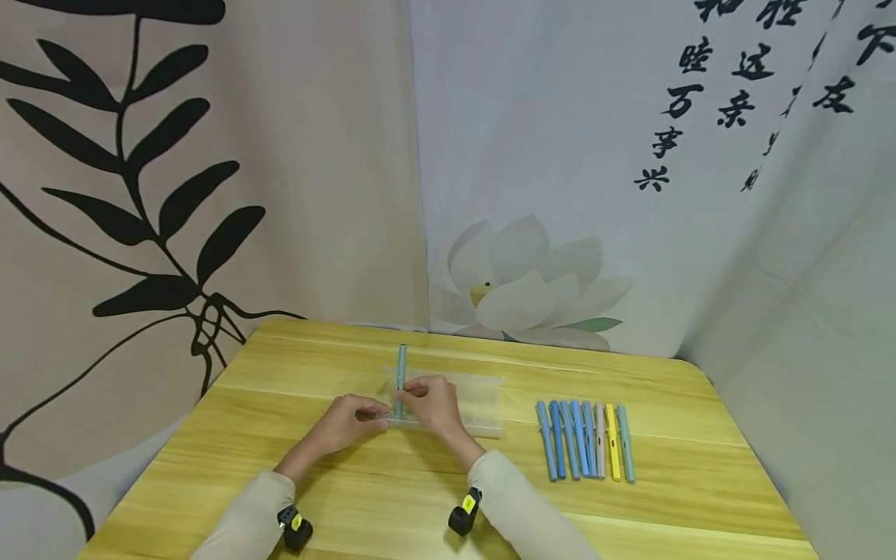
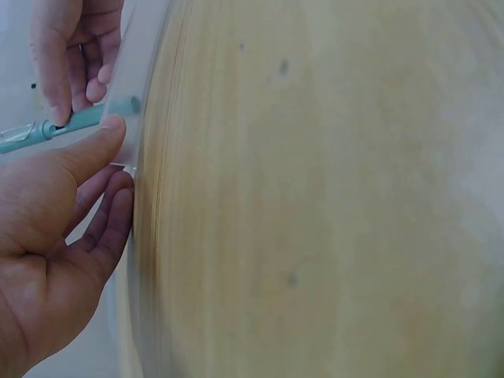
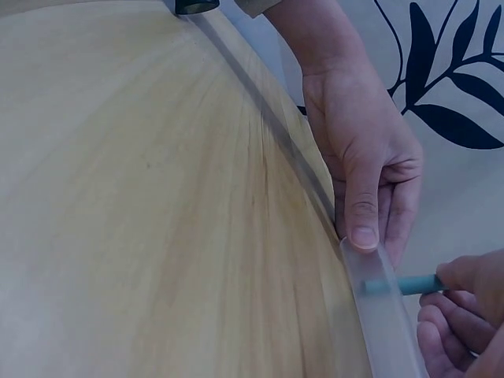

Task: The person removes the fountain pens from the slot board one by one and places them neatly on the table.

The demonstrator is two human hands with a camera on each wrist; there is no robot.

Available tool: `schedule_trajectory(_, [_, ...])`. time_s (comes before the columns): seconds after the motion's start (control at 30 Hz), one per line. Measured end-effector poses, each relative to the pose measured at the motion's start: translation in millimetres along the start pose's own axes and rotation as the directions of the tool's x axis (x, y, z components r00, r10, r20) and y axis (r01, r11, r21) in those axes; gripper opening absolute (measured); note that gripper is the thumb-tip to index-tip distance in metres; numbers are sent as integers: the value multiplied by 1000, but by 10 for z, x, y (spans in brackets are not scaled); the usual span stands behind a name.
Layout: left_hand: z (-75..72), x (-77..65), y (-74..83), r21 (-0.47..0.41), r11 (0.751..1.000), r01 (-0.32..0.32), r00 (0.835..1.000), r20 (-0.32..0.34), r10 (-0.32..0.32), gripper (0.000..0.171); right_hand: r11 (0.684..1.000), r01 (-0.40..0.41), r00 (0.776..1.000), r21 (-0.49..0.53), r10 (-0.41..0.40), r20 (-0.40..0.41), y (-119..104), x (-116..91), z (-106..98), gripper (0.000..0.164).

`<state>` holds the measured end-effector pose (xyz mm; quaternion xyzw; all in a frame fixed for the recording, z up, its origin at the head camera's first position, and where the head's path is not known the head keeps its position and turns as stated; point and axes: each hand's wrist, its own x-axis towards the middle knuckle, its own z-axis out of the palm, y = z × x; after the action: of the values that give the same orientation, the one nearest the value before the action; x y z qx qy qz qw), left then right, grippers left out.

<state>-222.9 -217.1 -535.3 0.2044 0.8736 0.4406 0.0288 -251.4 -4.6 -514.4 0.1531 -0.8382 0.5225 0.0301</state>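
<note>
A teal pen (image 1: 401, 362) points away from me, with its near end in the folded strip along the near edge of a clear plastic sheet (image 1: 483, 397). My right hand (image 1: 435, 404) pinches this pen between thumb and fingers. At the sheet's near left corner, my left hand (image 1: 348, 424) pinches the strip, thumb on top and fingers beneath. In the left wrist view, the pen's end (image 2: 130, 105) shows through the translucent plastic, close to the left thumb. The right wrist view shows the strip (image 3: 386, 323) crossing over the pen's end.
To the right lies a row of several pens: blue ones (image 1: 562, 439), a pinkish one (image 1: 600, 443), a yellow one (image 1: 613, 443) and a green one (image 1: 626, 443). The wooden table (image 1: 308, 358) meets a printed curtain (image 1: 336, 194) at its far edge.
</note>
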Motion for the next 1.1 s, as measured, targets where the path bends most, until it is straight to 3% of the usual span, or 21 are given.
schedule_trajectory(0.6, [0, 3, -17, 0, 1000, 1, 1000, -9, -1, 24, 1000, 25, 1000, 14, -25, -6, -19, 6, -6, 9])
schedule_trajectory(1.1, [2, 5, -7, 25, 1000, -3, 1000, -10, 4, 26, 998, 41, 999, 44, -40, -25, -131, -18, -228, 19])
